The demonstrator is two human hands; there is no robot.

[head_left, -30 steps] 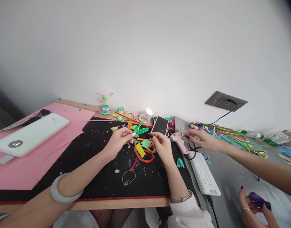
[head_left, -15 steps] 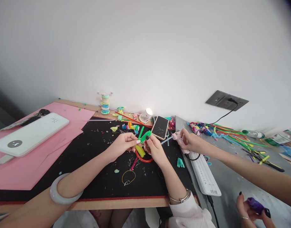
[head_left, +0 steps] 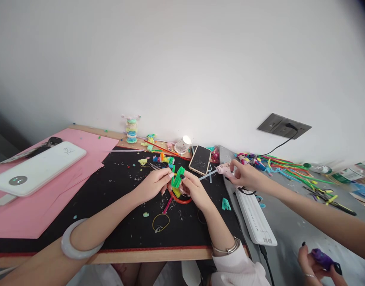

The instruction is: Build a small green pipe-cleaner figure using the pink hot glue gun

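My left hand [head_left: 154,183] pinches one end of a bent green pipe cleaner [head_left: 177,178] above the black mat [head_left: 125,222]. My right hand [head_left: 195,188] grips its other side, between thumb and a dark-nailed finger. The green piece is folded into several parallel strands standing upright. Just below it shows a yellow fuzzy piece [head_left: 176,192], partly hidden by the fingers. A red-orange ring [head_left: 182,201] lies under my hands, with a magenta pipe cleaner piece [head_left: 167,205] beside it. A yellow rubber band [head_left: 160,223] is nearer the front edge.
At right, another person's hand holds a pink glue gun [head_left: 226,170]; their other hand holds a purple piece [head_left: 322,259]. A phone [head_left: 200,159], paper cup [head_left: 183,145] and white power strip [head_left: 257,218] lie around. A white power bank [head_left: 45,167] rests on pink paper [head_left: 36,214].
My hands have turned the green pipe cleaner from slanting to more upright and lowered it slightly. The other person's glue gun has tilted a little; their hand shifted slightly.
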